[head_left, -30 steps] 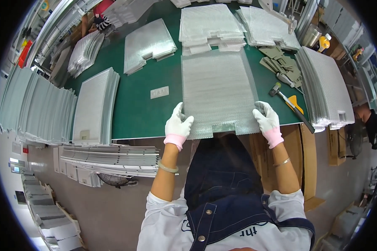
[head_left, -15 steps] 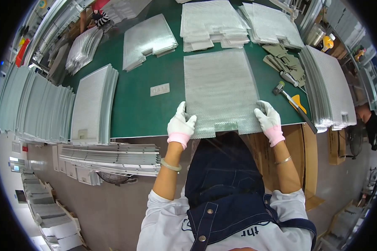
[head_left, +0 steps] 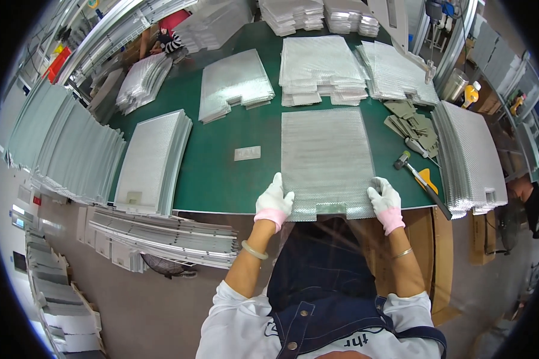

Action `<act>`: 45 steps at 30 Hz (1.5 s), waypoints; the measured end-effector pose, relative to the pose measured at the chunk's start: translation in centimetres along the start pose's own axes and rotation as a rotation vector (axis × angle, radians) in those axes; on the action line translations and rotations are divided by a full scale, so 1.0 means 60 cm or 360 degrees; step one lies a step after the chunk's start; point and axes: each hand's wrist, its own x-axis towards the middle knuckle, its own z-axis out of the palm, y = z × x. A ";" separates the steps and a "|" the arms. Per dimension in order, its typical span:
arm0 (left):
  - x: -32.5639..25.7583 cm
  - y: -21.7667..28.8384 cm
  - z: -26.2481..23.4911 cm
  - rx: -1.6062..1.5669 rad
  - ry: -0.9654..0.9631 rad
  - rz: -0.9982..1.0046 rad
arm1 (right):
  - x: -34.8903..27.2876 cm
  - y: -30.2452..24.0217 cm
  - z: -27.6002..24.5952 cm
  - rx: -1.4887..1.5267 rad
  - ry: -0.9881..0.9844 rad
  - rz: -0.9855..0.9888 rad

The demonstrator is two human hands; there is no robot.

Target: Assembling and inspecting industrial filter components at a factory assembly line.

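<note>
A silver metal mesh sheet [head_left: 326, 158] lies on the green table in front of me, with a rectangular notch in its near edge. Its near edge reaches the table's front edge. My left hand [head_left: 275, 200], in a white glove with a pink cuff, grips the sheet's left side near the front corner, thumb over the surface. At the opposite side, my right hand [head_left: 384, 199], gloved the same way, has the right edge between thumb and fingers. The fingertips under the sheet are hidden. Left of the sheet lies a small pale rectangular plate [head_left: 247, 153].
Stacks of notched mesh sheets [head_left: 320, 66] stand at the back, another mesh stack [head_left: 470, 155] at right. A hammer [head_left: 422, 184], a screwdriver [head_left: 421, 148] and olive flat pieces [head_left: 414, 127] lie right. White-faced panels [head_left: 153, 161] stand left. A person's arm [head_left: 144, 43] shows far left.
The view has tilted, so the table and stacks sit lower and more of the far side shows. Both hands remain at the mesh sheet's sides.
</note>
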 end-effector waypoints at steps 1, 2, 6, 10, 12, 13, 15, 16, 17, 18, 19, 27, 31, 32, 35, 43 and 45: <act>0.002 0.004 -0.004 0.0004 0.0001 0.0004 | 0.002 -0.001 0.000 0.0004 0.0003 0.0001; 0.005 0.009 -0.008 0.0074 -0.0038 -0.0061 | 0.003 -0.003 0.002 -0.0090 -0.0009 -0.0001; 0.011 0.016 -0.020 0.0557 -0.0077 -0.0111 | 0.008 -0.016 0.011 -0.0382 -0.0067 -0.0041; 0.003 0.010 -0.017 0.0638 0.0431 0.0161 | -0.004 -0.051 0.010 -0.0955 0.0288 -0.0289; 0.007 0.027 -0.013 0.0640 0.0367 0.0342 | -0.003 -0.017 0.003 -0.1040 0.0203 -0.0298; 0.011 0.034 -0.014 0.0663 0.0325 0.0475 | -0.003 -0.013 -0.008 -0.0960 0.0204 -0.0292; 0.012 0.021 -0.005 0.0627 0.0439 0.0589 | 0.006 -0.038 -0.043 -0.0863 -0.0212 -0.0163; 0.015 0.012 -0.003 0.0589 0.0409 0.0665 | 0.000 -0.030 -0.048 -0.0993 -0.0149 -0.0291; 0.013 0.001 -0.007 0.0624 0.0411 0.0652 | -0.002 -0.024 -0.052 -0.0878 -0.0104 -0.0414; 0.010 -0.002 -0.015 0.0640 0.0348 0.0586 | -0.010 -0.007 -0.053 -0.0661 0.0256 -0.0641; 0.007 -0.012 -0.025 0.0667 0.0346 0.0559 | -0.019 -0.021 -0.079 -0.0432 0.0321 -0.0677; 0.033 -0.007 -0.004 0.0573 0.0389 0.0578 | -0.037 0.167 -0.497 -0.1164 0.1467 0.0135; 0.030 0.025 -0.003 0.0656 0.0443 0.0509 | 0.001 0.259 -0.572 -0.1595 0.0978 0.0537; 0.032 0.027 -0.001 0.0659 0.0453 0.0506 | 0.009 0.264 -0.581 -0.1588 0.0982 0.0530; 0.039 0.020 0.000 0.0694 0.0489 0.0516 | 0.031 0.250 -0.595 -0.1440 0.0474 0.0758; 0.039 0.032 0.004 0.0808 0.0414 0.0458 | 0.021 0.170 -0.623 -0.1540 0.0433 0.0662; 0.037 0.034 0.004 0.0829 0.0411 0.0451 | 0.011 0.156 -0.611 -0.1535 0.0440 0.0620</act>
